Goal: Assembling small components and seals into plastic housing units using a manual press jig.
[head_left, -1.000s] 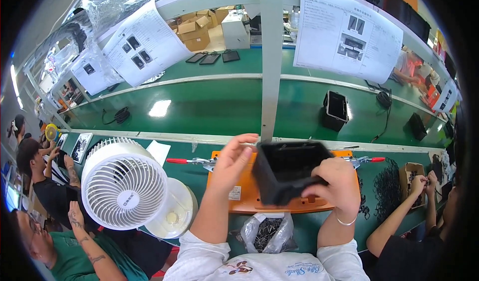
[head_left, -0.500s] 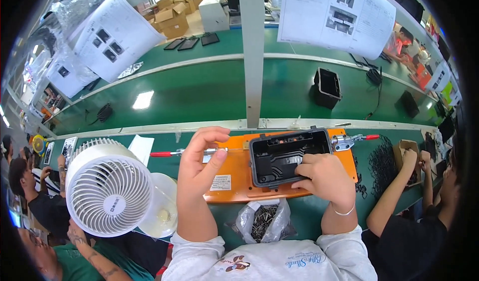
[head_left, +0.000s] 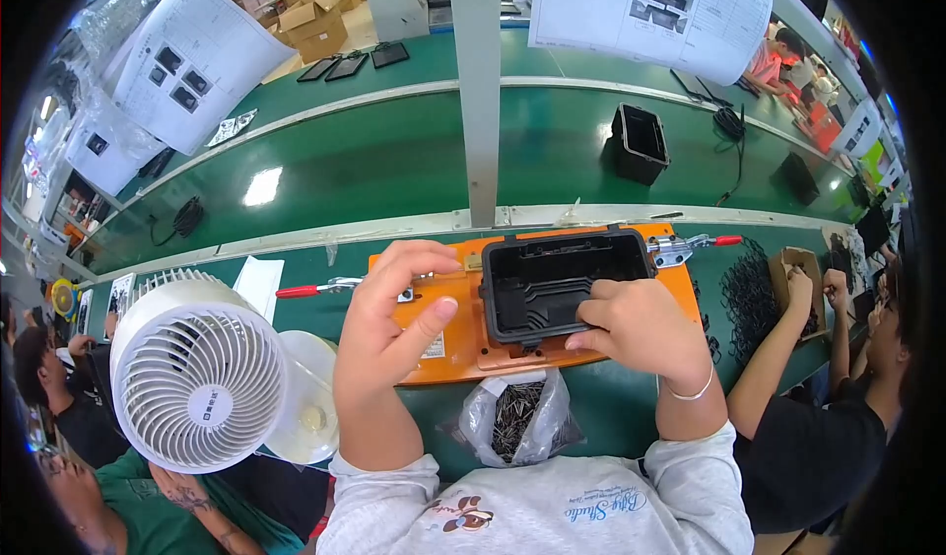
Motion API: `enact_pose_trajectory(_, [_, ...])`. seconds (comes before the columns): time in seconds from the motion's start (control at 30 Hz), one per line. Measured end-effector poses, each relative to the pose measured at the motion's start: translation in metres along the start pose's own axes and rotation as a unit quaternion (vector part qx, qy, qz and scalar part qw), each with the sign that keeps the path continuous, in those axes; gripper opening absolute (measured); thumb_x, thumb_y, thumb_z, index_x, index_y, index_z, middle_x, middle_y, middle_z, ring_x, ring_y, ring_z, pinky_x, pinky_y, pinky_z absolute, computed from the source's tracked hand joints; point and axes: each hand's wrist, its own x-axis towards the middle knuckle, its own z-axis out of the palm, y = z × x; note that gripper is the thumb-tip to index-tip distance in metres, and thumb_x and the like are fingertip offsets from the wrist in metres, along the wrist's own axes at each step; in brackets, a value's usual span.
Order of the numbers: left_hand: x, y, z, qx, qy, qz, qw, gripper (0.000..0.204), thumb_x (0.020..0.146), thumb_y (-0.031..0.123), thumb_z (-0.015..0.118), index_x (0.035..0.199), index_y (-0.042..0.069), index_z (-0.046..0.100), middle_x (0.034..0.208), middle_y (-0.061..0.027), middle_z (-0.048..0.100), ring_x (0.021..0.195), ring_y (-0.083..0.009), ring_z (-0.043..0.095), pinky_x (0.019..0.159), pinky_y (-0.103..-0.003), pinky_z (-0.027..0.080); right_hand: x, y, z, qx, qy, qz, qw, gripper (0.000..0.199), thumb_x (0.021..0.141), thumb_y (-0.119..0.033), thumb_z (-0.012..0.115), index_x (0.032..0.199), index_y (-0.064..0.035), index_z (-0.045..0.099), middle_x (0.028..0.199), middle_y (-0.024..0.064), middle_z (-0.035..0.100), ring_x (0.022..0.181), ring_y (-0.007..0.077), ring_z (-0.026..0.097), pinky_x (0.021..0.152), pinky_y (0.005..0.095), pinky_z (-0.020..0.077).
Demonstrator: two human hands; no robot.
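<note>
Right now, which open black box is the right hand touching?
The black box on the orange fixture plate; the other open box stands beyond the white rail, untouched.

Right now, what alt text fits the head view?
A person's right hand covers the near right corner of an open black box over an orange board; the open left hand is left of the box. A white fan stands farther left.

The black box [head_left: 547,274] is rectangular and open-topped, with small tabs along its rim and curved ridges on its inner floor. Its mouth faces up, its long sides running from 9 to 3 o'clock. It sits over the orange jig [head_left: 463,330], off the jig's middle toward 2 o'clock.
</note>
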Motion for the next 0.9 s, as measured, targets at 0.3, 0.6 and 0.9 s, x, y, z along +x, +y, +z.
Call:
enact_pose_trajectory(0.3, [-0.002,0.000,-0.006,0.023,-0.003,0.023,0.999,0.028,0.083,0.013,0.065,0.106,0.000,0.058,0.110,-0.0133,0.058,0.099,-0.0233,0.057,0.084,-0.031,0.043,0.003,-0.002,0.004,-0.006,0.022,-0.030,0.999,0.034,0.070,-0.037,0.072,0.066,-0.0047,0.060,0.064,0.0084,0.052,0.059,0.0281,0.057,0.054,0.0372,0.0458])
enact_pose_trajectory(0.6, [-0.003,0.003,-0.009,0.021,-0.006,0.027,0.999,0.029,0.081,0.012,0.066,0.105,-0.002,0.057,0.108,-0.0149,0.058,0.100,-0.0256,0.057,0.088,-0.032,0.043,0.006,-0.003,0.005,-0.029,0.025,-0.026,0.999,0.037,0.070,-0.037,0.072,0.064,-0.0048,0.056,0.063,0.0084,0.050,0.058,0.0275,0.057,0.052,0.0371,0.0447])
enact_pose_trajectory(0.9, [-0.002,0.005,-0.010,0.040,-0.018,0.028,0.999,0.029,0.081,0.013,0.067,0.103,-0.003,0.058,0.105,-0.0154,0.059,0.099,-0.0284,0.057,0.087,-0.033,0.043,0.003,-0.011,0.010,-0.089,0.058,0.006,0.994,0.031,0.072,-0.034,0.072,0.066,-0.0068,0.059,0.065,0.0082,0.054,0.057,0.0252,0.058,0.052,0.0346,0.0449])
